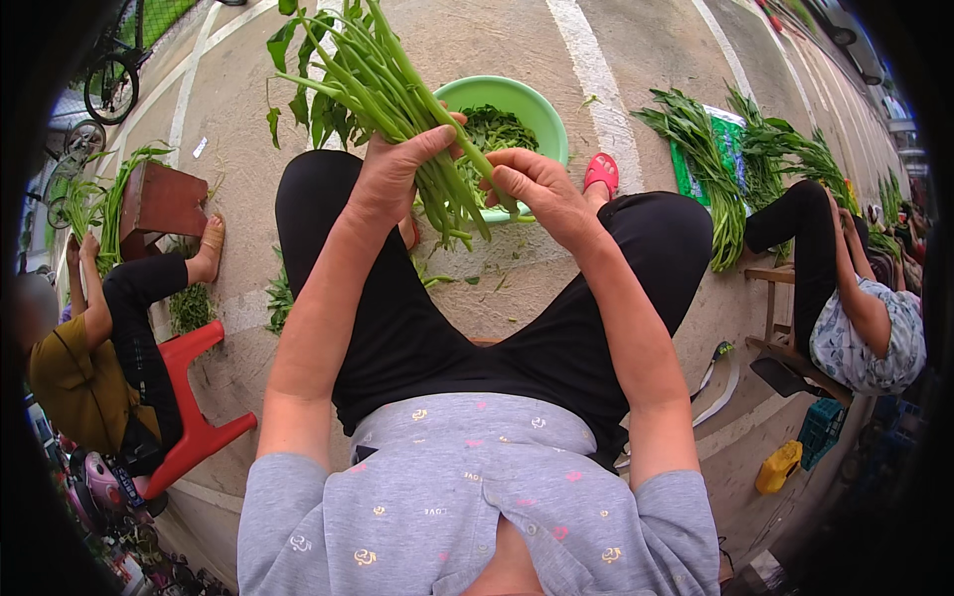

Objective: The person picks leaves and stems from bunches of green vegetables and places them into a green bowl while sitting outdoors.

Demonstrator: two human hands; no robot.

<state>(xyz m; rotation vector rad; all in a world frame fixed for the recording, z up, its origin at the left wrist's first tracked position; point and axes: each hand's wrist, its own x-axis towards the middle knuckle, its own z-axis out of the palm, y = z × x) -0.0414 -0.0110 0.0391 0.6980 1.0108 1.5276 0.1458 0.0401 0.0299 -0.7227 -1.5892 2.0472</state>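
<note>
My left hand [395, 170] is wrapped around a bunch of leafy green vegetable stems [378, 95], probably water spinach, above my knees. The leafy ends point up and to the left, while the bare stem ends hang down to the right. With thumb and fingertips, my right hand [550, 192] pinches one thick stem [477, 158] near its lower end. Below and behind both hands, a light green plastic basin [553, 123] stands on the ground. Cut or torn greens [501, 128] lie in it, and the bunch hides its left part.
Loose scraps [436, 280] lie between my feet. At left, a person [89, 357] on a red plastic stool [186, 372] handles greens near a wooden stool [160, 200]. Another person [857, 328] sits at right beside bundles of greens [708, 171] and a green bag [727, 123].
</note>
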